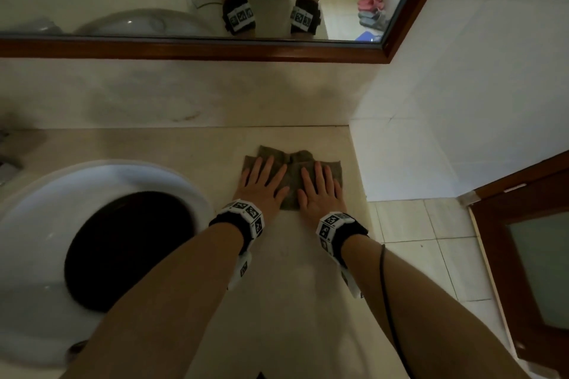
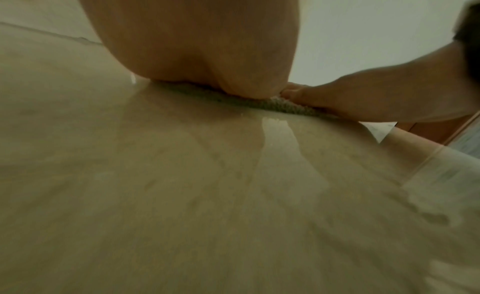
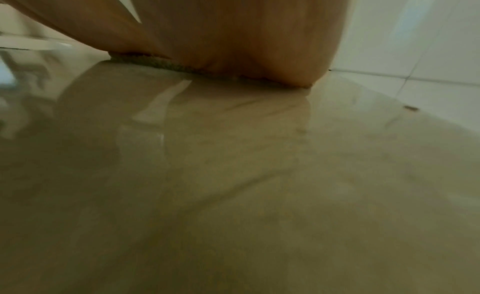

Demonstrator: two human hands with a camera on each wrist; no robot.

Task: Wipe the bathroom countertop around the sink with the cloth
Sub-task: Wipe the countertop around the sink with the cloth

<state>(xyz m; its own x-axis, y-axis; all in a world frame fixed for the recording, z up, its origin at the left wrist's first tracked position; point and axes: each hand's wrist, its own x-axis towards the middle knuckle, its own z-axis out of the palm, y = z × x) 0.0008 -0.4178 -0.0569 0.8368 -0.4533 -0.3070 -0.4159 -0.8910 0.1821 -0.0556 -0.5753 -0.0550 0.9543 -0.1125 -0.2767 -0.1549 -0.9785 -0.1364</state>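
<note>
A grey-brown cloth lies flat on the beige countertop, to the right of the white sink. My left hand presses flat on the cloth's left part, fingers straight and spread. My right hand presses flat on its right part, fingers straight. In the left wrist view the heel of my left hand sits on the cloth's edge, with my right hand beside it. The right wrist view shows my right palm on the cloth. The countertop looks wet and shiny.
The sink's dark bowl lies left of my arms. A wood-framed mirror hangs above the backsplash. A white tiled wall bounds the counter on the right. A tiled floor and a wooden door lie lower right.
</note>
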